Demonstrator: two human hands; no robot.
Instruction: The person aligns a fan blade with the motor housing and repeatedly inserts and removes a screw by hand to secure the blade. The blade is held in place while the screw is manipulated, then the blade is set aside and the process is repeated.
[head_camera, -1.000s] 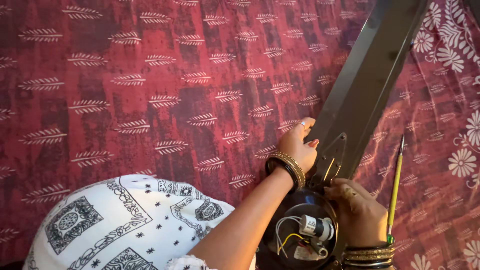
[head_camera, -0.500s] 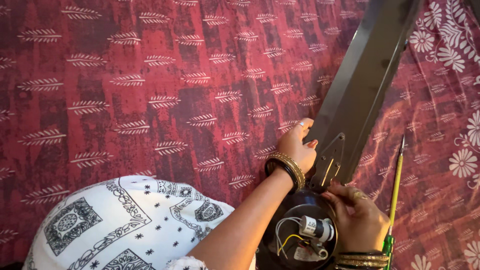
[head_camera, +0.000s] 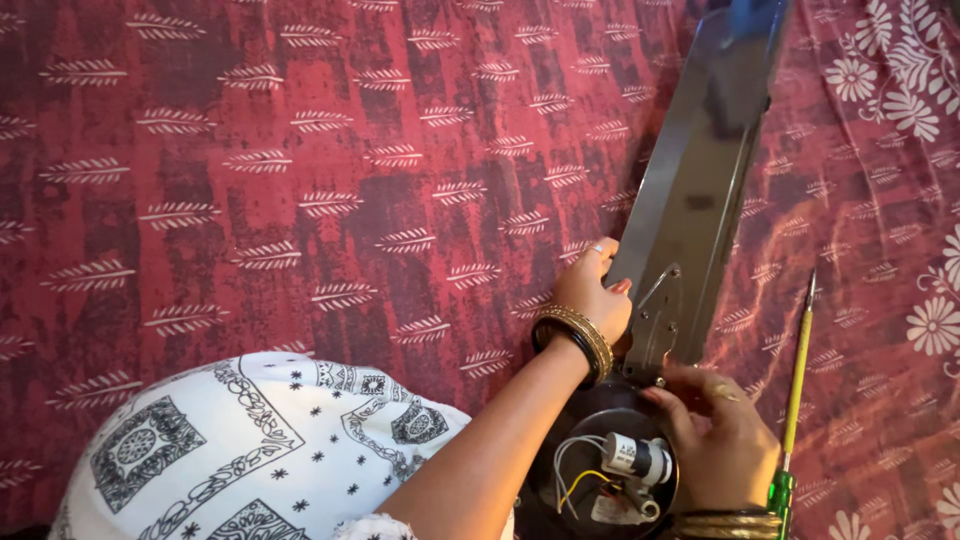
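Dark red leaf-print cloth (head_camera: 300, 200) covers floor; floral red cloth (head_camera: 890, 180) at right, perhaps overlapping.

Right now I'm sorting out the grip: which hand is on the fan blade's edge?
The left hand: its fingers curl over the blade's left edge. The right hand sits lower, fingertips at the bracket base by the motor housing.

I lose the far end of the fan blade (head_camera: 700, 190) past the top edge of the frame, where it is also blurred. The motor housing (head_camera: 605, 470) is cut at the bottom edge. My right hand (head_camera: 715, 440) covers the bracket's lower end; fingertip contact there I cannot resolve. The screwdriver (head_camera: 795, 385) handle runs off the bottom edge.
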